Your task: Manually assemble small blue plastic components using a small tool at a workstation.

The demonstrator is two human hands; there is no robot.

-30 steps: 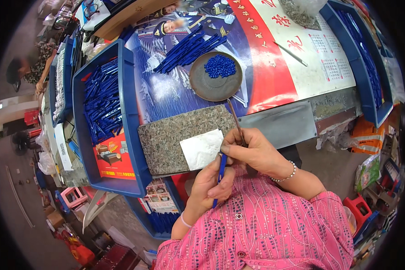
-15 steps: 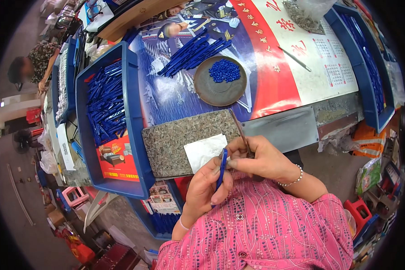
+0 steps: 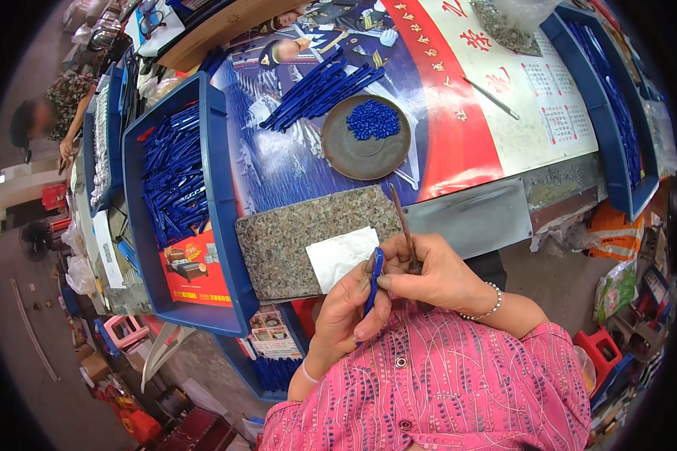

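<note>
My left hand (image 3: 344, 310) pinches a slim blue plastic piece (image 3: 373, 279) upright in front of my chest. My right hand (image 3: 450, 276) has its thumb and finger at the top of that piece. Within the same hand is a thin dark, rust-brown metal tool (image 3: 400, 218), its tip pointing away from me; its lower end is mostly hidden. Under and beyond my fingers lies a white paper sheet (image 3: 340, 258) on a speckled stone slab (image 3: 277, 244). Farther off, a round dark dish (image 3: 344, 156) holds many small blue pellets (image 3: 373, 120).
Long blue plastic pieces (image 3: 320, 92) are heaped behind the dish. Blue trays stand left (image 3: 222, 188) and far right (image 3: 608, 143), with more blue pieces inside. A grey metal plate (image 3: 466, 218) and a pen-like tool (image 3: 491, 98) lie to the right. Another person (image 3: 68, 109) is at far left.
My right thumb has come up against the top of the blue piece, and the metal tool stands slightly more upright. Both hands otherwise keep their place.
</note>
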